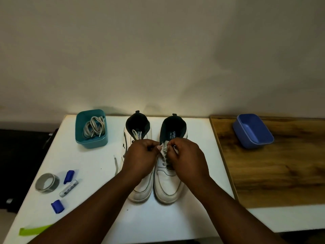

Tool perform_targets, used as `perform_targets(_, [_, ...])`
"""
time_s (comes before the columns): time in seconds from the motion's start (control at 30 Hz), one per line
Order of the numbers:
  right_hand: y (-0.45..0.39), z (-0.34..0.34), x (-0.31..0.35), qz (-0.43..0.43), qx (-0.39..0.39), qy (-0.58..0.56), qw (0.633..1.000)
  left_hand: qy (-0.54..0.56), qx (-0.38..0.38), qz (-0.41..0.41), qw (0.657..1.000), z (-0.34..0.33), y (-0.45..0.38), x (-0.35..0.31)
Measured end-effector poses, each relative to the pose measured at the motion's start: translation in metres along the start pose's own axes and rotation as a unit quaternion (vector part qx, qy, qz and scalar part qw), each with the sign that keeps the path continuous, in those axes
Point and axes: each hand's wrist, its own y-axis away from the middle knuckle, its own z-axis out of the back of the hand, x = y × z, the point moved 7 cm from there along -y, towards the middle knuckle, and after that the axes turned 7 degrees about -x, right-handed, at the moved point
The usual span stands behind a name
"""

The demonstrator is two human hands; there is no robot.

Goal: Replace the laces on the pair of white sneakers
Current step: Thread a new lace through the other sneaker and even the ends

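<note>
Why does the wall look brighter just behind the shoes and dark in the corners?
Head view: light pools on the wall behind the sneakers, and the corners fade dark; the teal box and blue tub cast soft shadows; the wide lens bends the table edges; both hands look dim.

Two sneakers stand side by side on the desk (98, 162) before me, toes toward me: the left sneaker (140, 191) and the right sneaker (168, 187), touching. My left hand (140, 159) and right hand (186, 157) meet over the right sneaker's lace (164, 152). Behind and left sits a tub (91, 140) with laces (94, 127) in it. Near left lie a tape roll (46, 182) and a marker (68, 188). Far right, on a board (281, 173), sits another tub (253, 131).
</note>
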Motion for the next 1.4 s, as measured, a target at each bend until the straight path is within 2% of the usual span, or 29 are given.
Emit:
perform_targets(0.77, [0.002,-0.012,0.002,0.019,-0.017,-0.016,1.000,-0.023,0.007,-0.019,1.000,-0.001,0.003,-0.005])
perform_targets(0.97, [-0.002,-0.016,-0.002,0.024,0.000,-0.055,0.998,0.031,0.054,0.009,0.998,-0.001,0.000,0.000])
perform_targets(1.1, [-0.004,-0.007,0.000,0.037,0.021,-0.048,0.998,-0.060,0.011,-0.061,0.996,0.004,0.003,-0.012])
perform_targets(1.23, [-0.005,0.006,-0.001,0.044,0.010,0.022,0.999,-0.082,-0.085,-0.092,0.989,0.034,0.010,-0.036])
perform_targets(1.27, [-0.005,0.007,-0.003,0.045,0.011,0.029,0.999,-0.030,-0.114,-0.082,0.990,0.044,0.010,-0.041])
perform_targets(1.3, [-0.005,0.007,-0.006,0.047,0.017,0.031,0.998,0.076,-0.147,-0.047,0.985,0.056,0.010,-0.041])
perform_targets(1.33, [-0.006,0.006,-0.010,0.045,0.024,0.031,0.998,0.221,-0.180,0.003,0.959,0.068,0.007,-0.039])
perform_targets(1.37, [-0.006,0.005,-0.013,0.042,0.031,0.029,0.998,0.372,-0.205,0.050,0.904,0.079,0.003,-0.035])
perform_targets(1.4, [-0.006,0.005,-0.015,0.039,0.036,0.028,0.998,0.505,-0.218,0.080,0.832,0.089,0.000,-0.033])
